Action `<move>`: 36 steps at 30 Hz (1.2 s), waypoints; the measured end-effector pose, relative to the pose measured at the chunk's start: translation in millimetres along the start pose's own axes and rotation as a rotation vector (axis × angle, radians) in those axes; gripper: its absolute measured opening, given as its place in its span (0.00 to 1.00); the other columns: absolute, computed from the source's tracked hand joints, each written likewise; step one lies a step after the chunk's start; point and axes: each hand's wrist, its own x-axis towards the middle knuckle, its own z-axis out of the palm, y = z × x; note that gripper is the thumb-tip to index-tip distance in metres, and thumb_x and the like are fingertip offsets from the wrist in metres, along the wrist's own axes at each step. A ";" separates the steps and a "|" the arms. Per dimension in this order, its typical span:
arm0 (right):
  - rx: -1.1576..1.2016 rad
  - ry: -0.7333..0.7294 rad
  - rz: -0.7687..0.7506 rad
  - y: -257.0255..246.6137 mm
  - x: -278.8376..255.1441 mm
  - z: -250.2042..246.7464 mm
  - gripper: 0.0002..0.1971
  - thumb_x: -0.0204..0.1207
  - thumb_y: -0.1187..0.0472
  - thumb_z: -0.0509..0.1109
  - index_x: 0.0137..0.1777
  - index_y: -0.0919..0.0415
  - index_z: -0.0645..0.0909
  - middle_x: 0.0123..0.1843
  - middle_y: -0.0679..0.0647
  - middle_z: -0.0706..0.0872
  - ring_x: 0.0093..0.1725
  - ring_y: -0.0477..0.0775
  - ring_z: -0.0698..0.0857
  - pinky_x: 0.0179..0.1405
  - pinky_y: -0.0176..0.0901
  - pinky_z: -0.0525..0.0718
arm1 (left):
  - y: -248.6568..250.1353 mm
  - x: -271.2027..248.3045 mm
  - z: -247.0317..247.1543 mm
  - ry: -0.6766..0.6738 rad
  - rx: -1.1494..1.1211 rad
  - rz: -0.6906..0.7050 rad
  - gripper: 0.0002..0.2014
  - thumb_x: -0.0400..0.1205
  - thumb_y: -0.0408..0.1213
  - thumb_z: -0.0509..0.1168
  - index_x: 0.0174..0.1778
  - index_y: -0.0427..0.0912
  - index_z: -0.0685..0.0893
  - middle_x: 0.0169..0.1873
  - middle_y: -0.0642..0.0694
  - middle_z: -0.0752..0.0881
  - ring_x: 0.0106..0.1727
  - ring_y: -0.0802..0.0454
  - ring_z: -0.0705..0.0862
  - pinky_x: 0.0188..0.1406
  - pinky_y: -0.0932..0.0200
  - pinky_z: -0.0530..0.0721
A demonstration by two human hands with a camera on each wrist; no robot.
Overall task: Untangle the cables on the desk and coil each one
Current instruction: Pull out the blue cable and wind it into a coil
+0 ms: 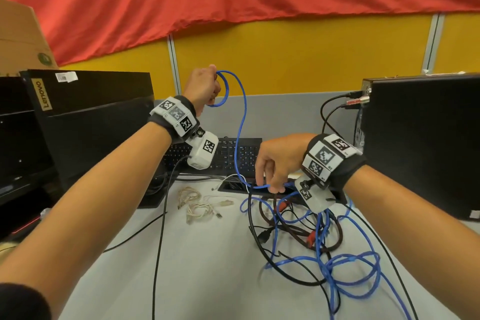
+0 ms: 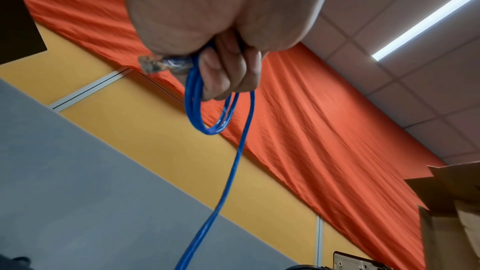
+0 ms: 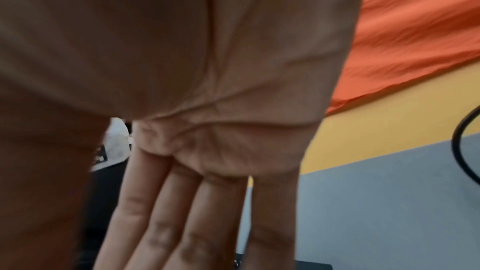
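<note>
My left hand (image 1: 205,88) is raised above the desk and grips a small coil of the blue cable (image 1: 220,91). The left wrist view shows its fingers (image 2: 226,73) curled round the coil loops (image 2: 207,118), with the clear plug (image 2: 155,64) sticking out beside them. From the coil the blue cable hangs down to my right hand (image 1: 272,166), low over the desk. That hand's fingertips (image 1: 274,187) touch the strand. The right wrist view shows its fingers (image 3: 168,223) straight, with no cable in sight. A tangle of blue, black and red-brown cables (image 1: 311,236) lies below it.
A coiled beige cable (image 1: 197,205) lies on the grey desk (image 1: 207,267) left of the tangle. A black keyboard (image 1: 233,153) sits behind, with a cable slot (image 1: 233,186) in front. Black computer towers stand left (image 1: 98,122) and right (image 1: 420,138). A thin black cable (image 1: 158,241) crosses the desk.
</note>
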 end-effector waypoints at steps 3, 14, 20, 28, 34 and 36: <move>-0.008 0.106 0.004 5.1 2.0 2.5 0.21 0.74 0.56 0.82 0.66 0.52 0.85 0.46 0.49 0.94 0.45 0.50 0.92 0.52 0.48 0.90 | -5.2 2.4 -2.2 0.005 -0.019 -0.025 0.20 0.92 0.39 0.48 0.32 0.46 0.66 0.14 0.55 0.67 0.16 0.58 0.59 0.19 0.64 0.57; -0.135 0.303 -0.085 13.1 17.4 15.6 0.07 0.72 0.65 0.82 0.43 0.57 0.86 0.41 0.52 0.91 0.30 0.36 0.83 0.30 0.22 0.78 | 1.0 -1.3 1.0 0.006 0.155 0.101 0.21 0.92 0.41 0.48 0.32 0.45 0.70 0.22 0.46 0.78 0.17 0.58 0.67 0.19 0.63 0.64; 0.093 0.690 -0.175 19.5 2.8 4.5 0.09 0.73 0.78 0.72 0.41 0.64 0.82 0.35 0.57 0.91 0.32 0.48 0.91 0.34 0.38 0.88 | -27.5 -30.9 13.9 -0.420 0.373 0.129 0.18 0.94 0.45 0.46 0.39 0.43 0.68 0.39 0.32 0.91 0.19 0.55 0.70 0.20 0.63 0.68; 0.215 0.915 -0.156 29.9 -13.0 -10.2 0.12 0.72 0.73 0.80 0.36 0.60 0.81 0.32 0.53 0.89 0.33 0.52 0.92 0.35 0.47 0.91 | -61.3 -47.4 28.0 -0.724 0.578 0.034 0.17 0.94 0.44 0.49 0.42 0.41 0.72 0.25 0.43 0.86 0.30 0.48 0.75 0.38 0.55 0.75; 0.408 1.046 -0.087 60.5 -27.1 -13.2 0.12 0.72 0.75 0.80 0.37 0.63 0.81 0.34 0.61 0.89 0.34 0.57 0.93 0.38 0.55 0.93 | -77.0 -44.7 -8.8 -0.646 0.364 0.021 0.20 0.94 0.42 0.48 0.38 0.38 0.73 0.19 0.49 0.69 0.26 0.48 0.69 0.35 0.53 0.71; 0.426 1.066 -0.060 65.0 -25.3 -12.9 0.12 0.72 0.73 0.81 0.37 0.62 0.81 0.34 0.61 0.90 0.34 0.55 0.93 0.39 0.56 0.94 | -75.8 -46.0 -14.6 -0.650 0.241 -0.002 0.21 0.94 0.42 0.47 0.36 0.39 0.73 0.19 0.46 0.67 0.30 0.44 0.77 0.45 0.49 0.77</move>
